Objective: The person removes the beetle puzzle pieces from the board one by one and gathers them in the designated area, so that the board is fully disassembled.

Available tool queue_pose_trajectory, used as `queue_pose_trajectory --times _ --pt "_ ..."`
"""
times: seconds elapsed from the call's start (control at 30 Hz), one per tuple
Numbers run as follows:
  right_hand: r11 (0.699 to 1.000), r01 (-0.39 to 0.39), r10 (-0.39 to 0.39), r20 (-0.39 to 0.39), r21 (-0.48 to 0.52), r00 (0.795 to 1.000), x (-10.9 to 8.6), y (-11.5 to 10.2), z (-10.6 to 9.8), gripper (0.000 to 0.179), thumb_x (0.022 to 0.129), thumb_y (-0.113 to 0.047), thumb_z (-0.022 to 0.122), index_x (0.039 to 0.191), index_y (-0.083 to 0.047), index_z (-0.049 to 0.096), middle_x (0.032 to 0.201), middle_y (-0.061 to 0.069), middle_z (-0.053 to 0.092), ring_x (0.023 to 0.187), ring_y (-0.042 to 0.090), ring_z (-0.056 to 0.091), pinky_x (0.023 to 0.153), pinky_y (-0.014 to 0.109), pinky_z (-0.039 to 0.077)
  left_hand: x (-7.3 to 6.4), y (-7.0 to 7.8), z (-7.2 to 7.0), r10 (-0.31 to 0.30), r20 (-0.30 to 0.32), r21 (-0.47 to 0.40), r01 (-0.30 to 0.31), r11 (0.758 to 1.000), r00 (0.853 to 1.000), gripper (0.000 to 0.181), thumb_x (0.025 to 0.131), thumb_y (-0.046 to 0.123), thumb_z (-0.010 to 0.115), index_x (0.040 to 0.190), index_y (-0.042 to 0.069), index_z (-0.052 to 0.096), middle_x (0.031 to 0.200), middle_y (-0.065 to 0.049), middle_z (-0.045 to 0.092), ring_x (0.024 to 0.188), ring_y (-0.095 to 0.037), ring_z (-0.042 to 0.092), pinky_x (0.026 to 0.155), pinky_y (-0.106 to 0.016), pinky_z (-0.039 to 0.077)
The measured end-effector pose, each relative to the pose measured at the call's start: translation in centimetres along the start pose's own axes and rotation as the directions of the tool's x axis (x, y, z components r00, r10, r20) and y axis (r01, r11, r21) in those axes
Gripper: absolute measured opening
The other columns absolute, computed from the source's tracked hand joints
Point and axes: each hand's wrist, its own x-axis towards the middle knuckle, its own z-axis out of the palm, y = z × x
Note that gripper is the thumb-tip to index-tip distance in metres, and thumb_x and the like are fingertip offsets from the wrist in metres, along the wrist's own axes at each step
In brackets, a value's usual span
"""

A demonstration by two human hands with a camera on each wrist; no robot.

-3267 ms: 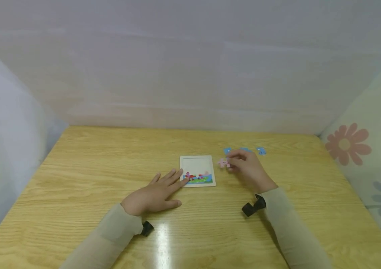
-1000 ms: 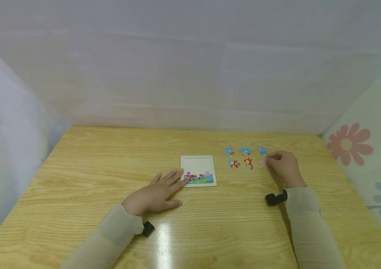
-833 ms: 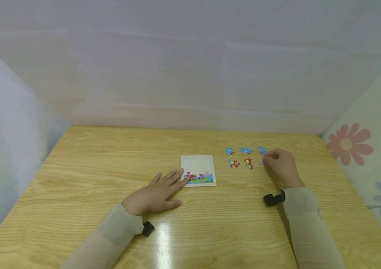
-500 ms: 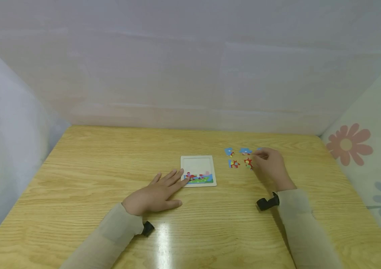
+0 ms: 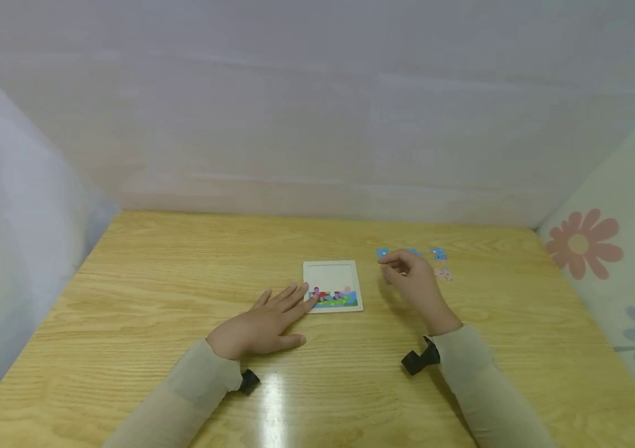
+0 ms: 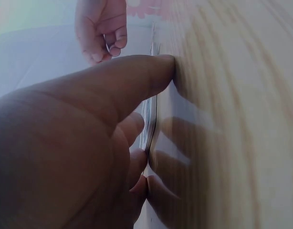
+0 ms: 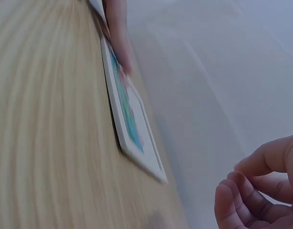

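My left hand [image 5: 264, 325] lies flat with fingers spread, its fingertips resting on the left edge of a white-framed puzzle tray [image 5: 359, 298]. In the left wrist view the left thumb [image 6: 141, 74] touches the wooden table. Assembled puzzle pieces [image 5: 335, 300] in red, blue and green fill the tray's lower strip; its upper part shows bare white. My right hand [image 5: 415, 283] hovers right of the tray, fingers loosely bent; in the right wrist view no piece shows between its fingers [image 7: 227, 200]. A pink puzzle piece [image 5: 443, 274] lies just beyond it.
Blue puzzle pieces lie behind my right hand: one at the left [image 5: 382, 253], another at the right [image 5: 438, 254], one partly covered between them. Any pieces under the hand are hidden. The wooden table [image 5: 211, 249] ends at a pale fabric backdrop [image 5: 295, 124].
My right hand carried the pink piece to the right and set it down in the loose group. It then moved back left over the other pieces. My left hand stayed on the tray.
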Motion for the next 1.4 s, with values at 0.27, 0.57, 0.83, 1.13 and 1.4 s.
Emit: queue_pose_trajectory --times 0.27,0.57,0.83,1.13,1.4 --pt "1.0 -0.004 0.007 0.109 -0.028 0.994 0.2 -2.5 4.0 0.015 0.098 -0.006 0.064 0.109 -0.001 0.072 0.098 0.008 0.071 0.083 0.02 0.065 0.072 0.032 0.055 0.2 -0.2 0.3 -0.018 -0.016 -0.007 0.018 1.0 1.0 0.082 0.103 0.049 0.053 0.165 0.02 0.007 0.171 -0.002 0.0 0.156 -0.025 -0.001 0.122 -0.061 0.001" --pt "0.995 -0.057 0.069 0.163 -0.077 0.984 0.6 -3.8 6.7 0.015 0.095 -0.006 0.067 0.108 -0.003 0.074 0.096 0.005 0.071 0.084 0.017 0.065 0.076 0.034 0.056 0.1 -0.3 0.1 -0.033 -0.009 -0.016 0.033 0.999 0.999 0.086 0.103 0.049 0.054 0.164 0.011 0.008 0.171 -0.003 0.002 0.156 -0.025 0.0 0.122 -0.06 0.001" --pt "0.995 -0.056 0.072 0.201 -0.085 0.977 0.7 -3.7 8.4 0.014 0.089 -0.001 0.072 0.103 -0.003 0.073 0.092 0.002 0.07 0.084 0.014 0.065 0.078 0.031 0.057 0.1 -0.3 0.1 -0.021 -0.012 -0.009 0.021 1.0 1.0 0.085 0.103 0.048 0.054 0.164 0.009 0.011 0.17 -0.005 0.004 0.156 -0.027 0.002 0.122 -0.061 0.002" --pt "0.993 -0.064 0.085 0.235 -0.098 0.968 0.6 -3.1 9.0 0.018 0.088 -0.007 0.078 0.105 -0.006 0.074 0.091 0.002 0.067 0.079 0.013 0.061 0.071 0.028 0.053 0.1 -0.2 0.1 -0.02 -0.015 -0.008 0.02 1.0 1.0 0.085 0.103 0.048 0.055 0.164 0.008 0.01 0.171 -0.006 0.004 0.156 -0.027 0.003 0.122 -0.061 0.004" --pt "0.993 -0.013 0.046 0.273 -0.121 0.961 0.5 -3.4 9.1 0.021 0.087 -0.007 0.078 0.107 -0.006 0.074 0.093 0.004 0.063 0.076 0.015 0.052 0.067 0.028 0.046 -0.1 0.2 -0.2 -0.021 -0.07 0.053 0.024 0.998 0.997 0.086 0.101 0.05 0.057 0.163 0.008 0.015 0.17 -0.009 0.01 0.155 -0.027 0.011 0.121 -0.061 0.013"
